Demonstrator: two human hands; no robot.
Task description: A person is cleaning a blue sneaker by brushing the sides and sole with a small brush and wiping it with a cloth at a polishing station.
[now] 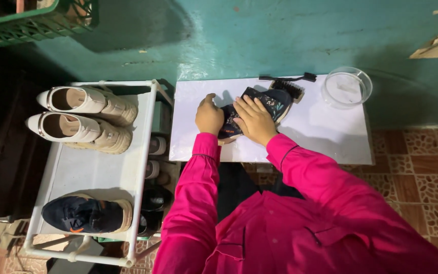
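Note:
A dark navy shoe (272, 101) with small coloured marks lies on its side on a white board (325, 132) in front of me. My left hand (209, 115) is closed around the shoe's heel end at the left. Flat over the middle of the same shoe rests my right hand (253, 120), fingers spread on its upper. Both arms are in bright pink sleeves. The lower half of the shoe is hidden under my hands.
A dark brush (289, 86) lies just behind the shoe, and a clear round bowl (346, 87) stands at the board's back right. A white shoe rack (145, 152) at the left carries a pair of cream wedge shoes (84, 119) and a navy sneaker (87, 214). A green crate (36, 23) sits top left.

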